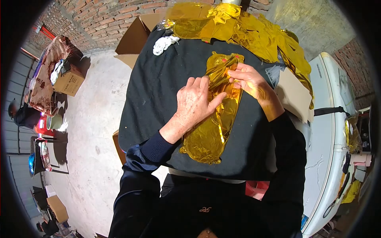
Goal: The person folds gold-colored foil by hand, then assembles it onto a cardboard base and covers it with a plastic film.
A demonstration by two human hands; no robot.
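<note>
A flat gold foil balloon (204, 144) lies lengthwise on the black cloth of the table (154, 95), with small red marks near its far end. My left hand (194, 99) rests over its middle, fingers curled on the gathered foil and thumb stretched to the right. The fingers of my right hand (248, 79) pinch the creased foil at the upper right. Between the two hands the foil is bunched into folds. What lies under my left fingers is hidden.
More gold foil sheets (254, 33) are heaped along the table's far edge. White cloth gloves (164, 44) lie at the back left. A cardboard piece (293, 93) sits at the right, beside a white freezer (327, 139). An open carton (133, 39) stands behind the table.
</note>
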